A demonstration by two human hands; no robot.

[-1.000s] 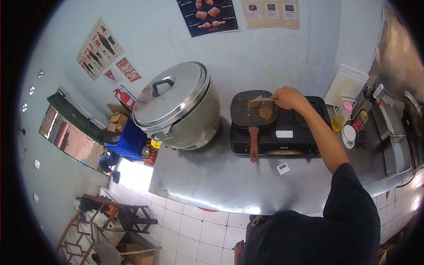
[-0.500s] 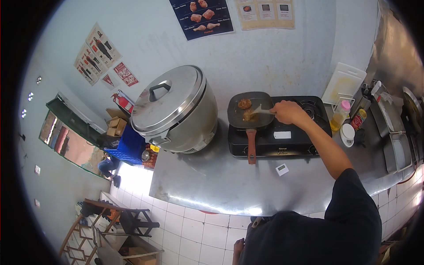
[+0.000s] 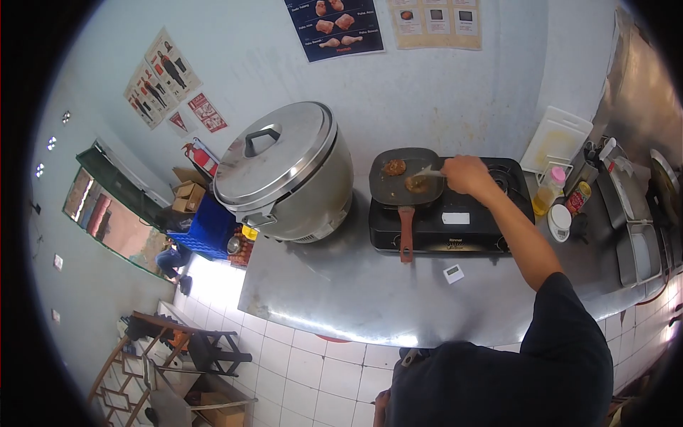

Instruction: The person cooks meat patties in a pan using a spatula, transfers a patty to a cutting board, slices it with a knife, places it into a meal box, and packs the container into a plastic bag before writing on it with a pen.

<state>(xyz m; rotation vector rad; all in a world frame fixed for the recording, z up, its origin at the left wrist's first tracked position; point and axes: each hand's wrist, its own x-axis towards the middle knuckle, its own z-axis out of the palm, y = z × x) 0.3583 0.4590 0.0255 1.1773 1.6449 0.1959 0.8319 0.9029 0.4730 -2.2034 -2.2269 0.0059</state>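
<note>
My right hand is closed around the handle of a pale spatula, its blade over a dark square frying pan. A browned piece of food lies at the blade's tip, and a second browned piece sits at the pan's far left. The pan's reddish-brown handle points towards me. It rests on the left burner of a black gas stove. My left hand hangs low beside my body, below the counter's edge; its fingers cannot be made out.
A large lidded metal pot stands left of the stove on the steel counter. A small white timer lies in front. At right are a pink-capped oil bottle, a white scale, a cutting board and metal trays.
The spatula has shifted slightly at the right-hand food piece, which has moved a little to the right in the pan. The whole view has shifted slightly.
</note>
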